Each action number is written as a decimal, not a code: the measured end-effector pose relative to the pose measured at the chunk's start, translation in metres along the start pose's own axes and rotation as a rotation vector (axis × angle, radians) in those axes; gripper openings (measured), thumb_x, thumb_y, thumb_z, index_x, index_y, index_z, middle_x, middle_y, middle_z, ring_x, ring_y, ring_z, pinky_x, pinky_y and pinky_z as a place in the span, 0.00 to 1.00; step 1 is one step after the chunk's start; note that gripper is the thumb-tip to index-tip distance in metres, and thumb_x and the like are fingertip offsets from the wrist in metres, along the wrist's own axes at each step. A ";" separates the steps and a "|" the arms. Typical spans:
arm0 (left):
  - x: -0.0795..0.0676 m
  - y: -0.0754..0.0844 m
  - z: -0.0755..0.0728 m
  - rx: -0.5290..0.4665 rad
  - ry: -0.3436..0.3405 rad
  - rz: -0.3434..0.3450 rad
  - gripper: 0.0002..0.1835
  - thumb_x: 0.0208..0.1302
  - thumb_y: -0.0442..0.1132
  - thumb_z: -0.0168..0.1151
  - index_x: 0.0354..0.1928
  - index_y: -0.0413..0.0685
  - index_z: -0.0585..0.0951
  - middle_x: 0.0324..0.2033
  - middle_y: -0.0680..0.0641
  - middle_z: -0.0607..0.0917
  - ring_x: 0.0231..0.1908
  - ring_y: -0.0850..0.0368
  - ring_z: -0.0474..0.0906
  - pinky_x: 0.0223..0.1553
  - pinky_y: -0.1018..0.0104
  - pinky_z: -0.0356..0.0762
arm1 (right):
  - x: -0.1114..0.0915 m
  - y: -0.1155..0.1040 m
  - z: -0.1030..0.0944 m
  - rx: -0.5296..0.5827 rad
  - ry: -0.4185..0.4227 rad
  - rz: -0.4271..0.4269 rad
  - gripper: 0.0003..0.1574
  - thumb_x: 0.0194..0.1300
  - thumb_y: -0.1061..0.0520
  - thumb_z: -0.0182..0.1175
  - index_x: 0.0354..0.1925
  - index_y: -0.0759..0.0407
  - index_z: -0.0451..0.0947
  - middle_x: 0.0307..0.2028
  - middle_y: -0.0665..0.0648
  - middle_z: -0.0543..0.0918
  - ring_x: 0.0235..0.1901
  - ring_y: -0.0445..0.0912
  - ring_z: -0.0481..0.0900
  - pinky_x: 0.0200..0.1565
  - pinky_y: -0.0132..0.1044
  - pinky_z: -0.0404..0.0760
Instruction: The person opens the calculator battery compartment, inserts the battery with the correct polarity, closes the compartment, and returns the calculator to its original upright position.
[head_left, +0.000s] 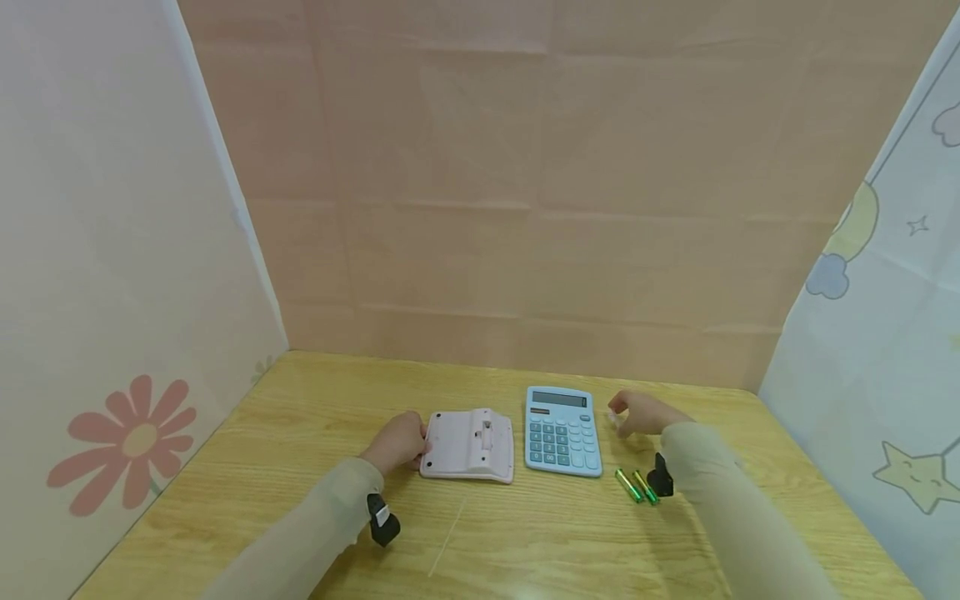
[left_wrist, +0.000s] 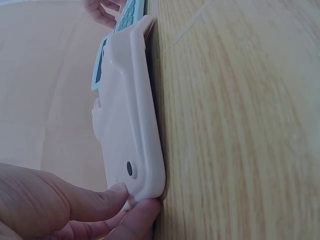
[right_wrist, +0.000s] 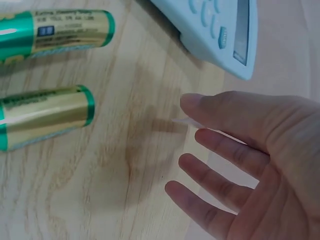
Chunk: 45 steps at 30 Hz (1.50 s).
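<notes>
A pale pink calculator (head_left: pixel 457 446) lies face down, its back with dark round feet and a battery compartment (head_left: pixel 484 434) turned up. At its left edge my left hand (head_left: pixel 399 439) pinches a corner between thumb and fingers; the left wrist view shows the thumb on top near a black foot (left_wrist: pixel 130 169). My right hand (head_left: pixel 643 414), above the table right of the blue calculator (head_left: pixel 562 442), pinches a small thin pale piece (right_wrist: pixel 188 121) between thumb and index finger. Its other fingers are spread loosely. What the piece is, mostly hidden by the fingers, I cannot tell.
Two green-and-gold batteries (head_left: pixel 628 486) lie side by side on the wooden table (head_left: pixel 480 542), near the right wrist. The blue calculator stands face up between the hands. A tan backdrop (head_left: pixel 525 208) closes off the back, with patterned sheets (head_left: pixel 135 250) at both sides.
</notes>
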<state>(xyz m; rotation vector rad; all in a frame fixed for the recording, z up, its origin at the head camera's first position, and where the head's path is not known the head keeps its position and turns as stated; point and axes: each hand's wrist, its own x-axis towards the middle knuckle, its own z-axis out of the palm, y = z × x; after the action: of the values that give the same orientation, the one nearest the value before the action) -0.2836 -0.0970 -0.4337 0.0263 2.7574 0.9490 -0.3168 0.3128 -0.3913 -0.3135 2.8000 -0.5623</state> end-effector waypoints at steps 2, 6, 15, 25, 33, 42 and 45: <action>0.001 -0.001 0.000 -0.002 -0.001 -0.004 0.05 0.62 0.30 0.62 0.35 0.37 0.75 0.27 0.45 0.77 0.25 0.55 0.75 0.23 0.70 0.75 | 0.001 -0.001 0.002 -0.015 -0.008 0.015 0.35 0.48 0.66 0.68 0.55 0.73 0.70 0.51 0.70 0.77 0.53 0.65 0.74 0.53 0.57 0.74; 0.002 -0.002 -0.001 -0.001 0.000 -0.005 0.05 0.62 0.29 0.62 0.35 0.37 0.75 0.27 0.44 0.77 0.25 0.55 0.75 0.23 0.70 0.76 | 0.005 0.000 0.006 -0.052 -0.013 0.045 0.34 0.46 0.67 0.69 0.53 0.71 0.71 0.48 0.66 0.79 0.49 0.59 0.77 0.51 0.55 0.75; 0.002 -0.002 0.001 -0.012 -0.010 -0.005 0.05 0.63 0.30 0.62 0.35 0.37 0.75 0.27 0.45 0.77 0.25 0.55 0.75 0.23 0.70 0.75 | 0.010 0.007 0.013 -0.120 0.021 0.080 0.32 0.44 0.70 0.69 0.51 0.69 0.73 0.45 0.63 0.78 0.44 0.54 0.76 0.46 0.50 0.77; 0.000 -0.002 0.000 -0.032 -0.017 0.000 0.05 0.62 0.29 0.62 0.33 0.37 0.74 0.26 0.44 0.76 0.24 0.55 0.76 0.22 0.71 0.76 | 0.008 0.003 0.019 -0.163 0.019 0.100 0.31 0.45 0.72 0.66 0.51 0.65 0.71 0.41 0.60 0.78 0.39 0.51 0.75 0.41 0.45 0.76; -0.005 0.001 -0.003 -0.016 -0.017 -0.003 0.05 0.63 0.29 0.61 0.33 0.38 0.74 0.26 0.44 0.77 0.24 0.56 0.75 0.22 0.71 0.76 | 0.007 0.000 0.018 -0.136 0.008 0.113 0.39 0.44 0.73 0.66 0.56 0.66 0.67 0.48 0.65 0.78 0.44 0.54 0.76 0.36 0.41 0.73; -0.002 0.000 -0.002 -0.032 -0.018 -0.020 0.05 0.62 0.29 0.62 0.34 0.38 0.74 0.27 0.44 0.76 0.25 0.55 0.75 0.23 0.71 0.75 | 0.000 -0.007 0.005 -0.090 0.018 0.049 0.38 0.51 0.65 0.69 0.58 0.72 0.66 0.49 0.72 0.77 0.47 0.62 0.78 0.47 0.53 0.78; -0.003 0.000 -0.002 -0.038 -0.015 -0.009 0.05 0.62 0.29 0.62 0.33 0.38 0.74 0.27 0.44 0.76 0.25 0.55 0.75 0.23 0.70 0.76 | -0.005 -0.012 -0.004 -0.045 0.058 0.007 0.34 0.58 0.62 0.66 0.58 0.74 0.66 0.51 0.76 0.75 0.49 0.65 0.77 0.48 0.55 0.77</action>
<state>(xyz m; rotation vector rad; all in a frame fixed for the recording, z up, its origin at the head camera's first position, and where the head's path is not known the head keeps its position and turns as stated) -0.2814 -0.0980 -0.4315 0.0145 2.7223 0.9949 -0.3119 0.3049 -0.3823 -0.3005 2.8716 -0.5156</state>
